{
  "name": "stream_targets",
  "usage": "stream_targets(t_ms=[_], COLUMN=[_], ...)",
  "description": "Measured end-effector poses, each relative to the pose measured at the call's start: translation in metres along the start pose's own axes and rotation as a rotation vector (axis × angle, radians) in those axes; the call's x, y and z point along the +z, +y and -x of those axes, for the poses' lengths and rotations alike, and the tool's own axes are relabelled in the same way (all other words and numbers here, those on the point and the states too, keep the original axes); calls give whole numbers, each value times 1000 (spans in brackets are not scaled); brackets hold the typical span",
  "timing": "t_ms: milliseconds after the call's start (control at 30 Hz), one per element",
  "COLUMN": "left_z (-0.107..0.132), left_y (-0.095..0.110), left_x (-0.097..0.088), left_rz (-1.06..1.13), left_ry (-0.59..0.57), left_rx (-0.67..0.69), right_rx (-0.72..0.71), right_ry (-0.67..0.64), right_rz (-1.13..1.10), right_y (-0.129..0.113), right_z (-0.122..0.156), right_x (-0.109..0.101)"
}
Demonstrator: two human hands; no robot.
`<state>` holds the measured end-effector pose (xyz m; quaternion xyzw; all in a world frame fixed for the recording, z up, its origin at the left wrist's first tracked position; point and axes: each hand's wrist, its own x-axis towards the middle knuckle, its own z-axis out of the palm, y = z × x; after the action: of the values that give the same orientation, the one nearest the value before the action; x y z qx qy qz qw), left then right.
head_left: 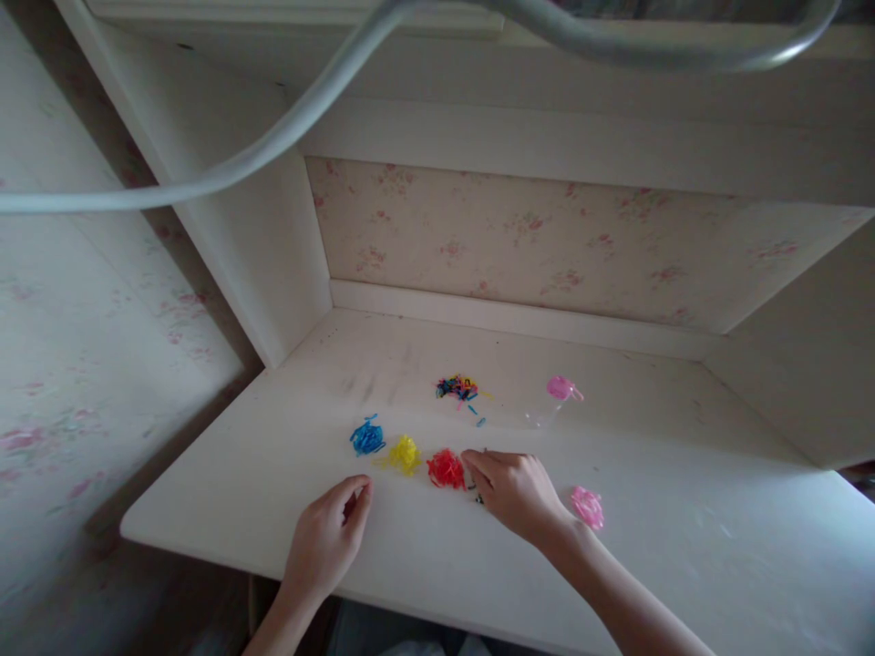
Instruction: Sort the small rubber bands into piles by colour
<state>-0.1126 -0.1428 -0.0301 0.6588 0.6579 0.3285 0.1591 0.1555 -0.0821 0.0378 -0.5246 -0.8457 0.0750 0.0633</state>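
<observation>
My right hand [514, 490] is closed in a pinch at the right side of a red pile of small rubber bands [446, 469]. Whatever its fingertips hold is hidden. Partly beneath that hand lie a few black bands [479, 498]. My left hand [329, 528] hovers low near the table's front edge, its fingers curled and thumb pressed in; I cannot make out anything in them. Ahead of it sit a blue pile [368, 438] and a yellow pile [405, 455]. A pink pile [587, 507] rests beside my right forearm. Farther back is a mixed-colour heap [458, 388].
Toward the back right stands a small clear container [543, 416] with a pink piece [561, 388] at its top. The white tabletop [225, 465] ends at a rounded left corner. A thick pale tube [273, 137] crosses above, under a shelf.
</observation>
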Motion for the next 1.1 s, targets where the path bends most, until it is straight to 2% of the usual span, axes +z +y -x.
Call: stream_targets(t_ms=[167,267,367,500,600,700,767,833,967,1100], left_z=[0,-2,-3,-7,-18,-41,-63,-88,-132,-161], left_y=[0,0,-1,4,23,56,77,93,105,116], left_x=[1,2,2,1,1,6,14,24,49,74], left_rz=[-46,-56,-43,-18,0,9,-13,-87,-223,-288], left_ry=[-4,-21,-20,-17,-42,-128,-219,-256,-286,-306], left_rx=[5,-4,-41,-110,-93,29,127,166,197,244], right_rx=[58,64,138,390,638,782,831,865,871,810], right_ry=[148,270,389,515,562,566,544,514,475,492], right_rz=[-129,-266,-410,-461,-469,-500,-519,-530,-550,-543], right_y=[10,17,29,60,88,110,116,117,110,106], right_z=[27,53,86,132,156,166,166,164,162,159], right_x=[-2,7,22,46,60,68,70,71,70,67])
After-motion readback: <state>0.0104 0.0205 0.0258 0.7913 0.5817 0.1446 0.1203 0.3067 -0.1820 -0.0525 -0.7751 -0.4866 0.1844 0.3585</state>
